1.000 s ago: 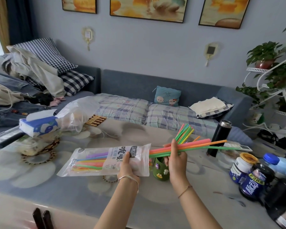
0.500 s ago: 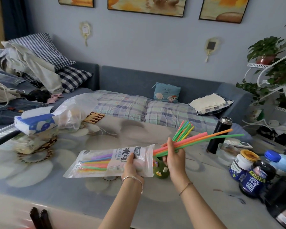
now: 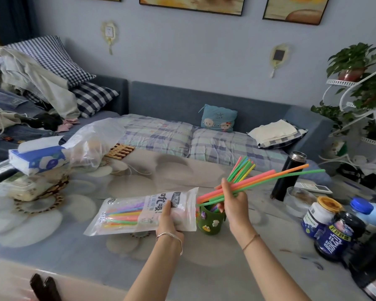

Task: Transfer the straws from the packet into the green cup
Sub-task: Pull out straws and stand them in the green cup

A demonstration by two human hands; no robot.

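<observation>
Right grip (image 3: pixel 234 205) pinches a bundle of straws (image 3: pixel 269 178), pink, orange and green, with the thumb on top and the fingers curled under. The bundle lies nearly level. Its near ends poke out toward the left grip (image 3: pixel 168 218) and its far ends point up and away to the right. Left grip is wrapped round the packet (image 3: pixel 137 213) near its mouth, and the packet's closed end slants down to the left, away from both grips.

Green cup (image 3: pixel 211 223) stands on the surface (image 3: pixel 74 257) just below the right grip, beside the packet mouth; touching or not, cannot tell.

Progress looks about midway. The bundle is fully out of the packet but not in the cup, its near ends sitting just above the rim. A shorter fan of straws (image 3: pixel 242 170) rises behind the right grip and probably already stands in the cup, though the hand hides the lower parts. Leftover straws (image 3: pixel 122 216) show through the plastic at the packet's closed end. Left to do: tip the bundle upright, drop it in, then at least one more pull from the packet.

Black flask (image 3: pixel 288 177) stands beyond the bundle tips, jars (image 3: pixel 332 233) to the right of the right grip, and a tissue pack (image 3: pixel 37 158) far left of the left grip.
</observation>
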